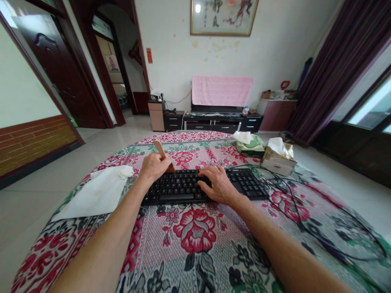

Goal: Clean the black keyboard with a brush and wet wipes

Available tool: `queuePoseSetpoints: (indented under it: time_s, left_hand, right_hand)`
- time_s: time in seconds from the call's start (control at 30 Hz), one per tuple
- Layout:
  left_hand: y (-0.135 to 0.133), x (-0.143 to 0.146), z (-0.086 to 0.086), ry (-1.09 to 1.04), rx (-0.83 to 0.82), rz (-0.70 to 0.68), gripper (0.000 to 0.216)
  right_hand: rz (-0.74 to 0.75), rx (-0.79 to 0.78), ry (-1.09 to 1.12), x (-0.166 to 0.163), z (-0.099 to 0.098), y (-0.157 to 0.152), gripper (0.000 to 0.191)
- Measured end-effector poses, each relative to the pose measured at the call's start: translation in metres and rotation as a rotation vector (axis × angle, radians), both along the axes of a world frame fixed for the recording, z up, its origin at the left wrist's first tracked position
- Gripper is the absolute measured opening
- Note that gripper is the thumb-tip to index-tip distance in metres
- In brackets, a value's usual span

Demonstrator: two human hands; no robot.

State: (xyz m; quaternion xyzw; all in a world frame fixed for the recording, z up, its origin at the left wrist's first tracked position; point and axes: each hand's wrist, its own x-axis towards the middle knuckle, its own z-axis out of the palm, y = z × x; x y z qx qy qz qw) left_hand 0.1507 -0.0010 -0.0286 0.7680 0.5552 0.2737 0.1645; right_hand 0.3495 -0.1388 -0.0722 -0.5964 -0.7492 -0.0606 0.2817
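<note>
My left hand is closed round the brush, bristles down at the keyboard's back edge; my right, fingers loosely spread, rests on the keys. The keyboard lies flat on the cloth. Brushing looks under way, to my judgement; which keys are done or left, I can't tell.

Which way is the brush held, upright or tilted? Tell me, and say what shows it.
Tilted: the brush leans in the left hand, handle top toward the picture's left, bristles down at the keyboard.
</note>
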Motion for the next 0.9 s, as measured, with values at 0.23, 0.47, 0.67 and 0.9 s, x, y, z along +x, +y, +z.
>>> queuePoseSetpoints:
  time_s: [0.23, 0.47, 0.67, 0.9]
  left_hand:
    - [-0.004, 0.000, 0.002, 0.031, -0.143, -0.163, 0.024]
    - [-0.002, 0.000, 0.001, 0.004, 0.023, -0.014, 0.030]
    - [-0.004, -0.006, 0.006, -0.007, -0.203, -0.152, 0.021]
    - [-0.009, -0.020, 0.008, -0.137, -0.254, -0.137, 0.019]
  right_hand:
    - [-0.009, -0.002, -0.017, 0.002, -0.001, 0.001, 0.017]
    - [-0.006, 0.000, -0.015, 0.002, -0.002, 0.001, 0.017]
    - [-0.004, 0.003, -0.013, 0.004, -0.005, 0.003, 0.018]
    - [-0.002, -0.007, -0.009, 0.004, -0.005, 0.003, 0.018]
